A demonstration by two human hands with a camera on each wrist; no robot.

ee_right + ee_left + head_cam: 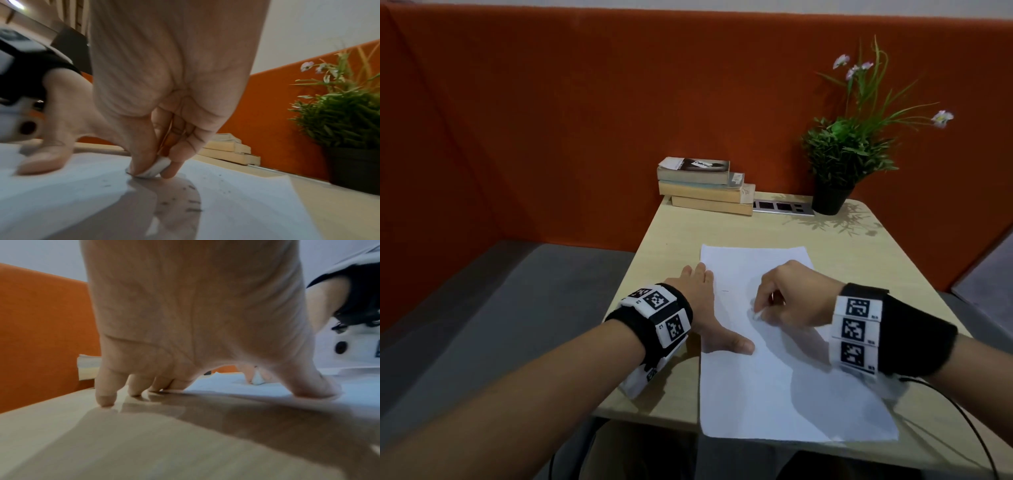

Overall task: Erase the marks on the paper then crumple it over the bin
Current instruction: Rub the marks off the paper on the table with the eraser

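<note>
A white sheet of paper (774,377) lies on the light wooden table (664,246), its near edge hanging past the table's front. My right hand (791,301) pinches a small white eraser (154,168) between thumb and fingers and presses it onto the paper (236,203). Dark eraser crumbs (192,206) lie around it. A short pencil mark (725,291) shows left of the eraser (756,315). My left hand (709,308) lies flat with fingers spread at the sheet's left edge, thumb (314,386) on the paper (222,382), fingertips (104,400) on the table. No bin is in view.
Three stacked books (705,186) sit at the table's back edge beside a socket strip (782,207). A potted plant (839,161) with pale flowers stands at the back right. An orange partition (551,120) closes the back and left. A black cable (962,418) hangs by my right wrist.
</note>
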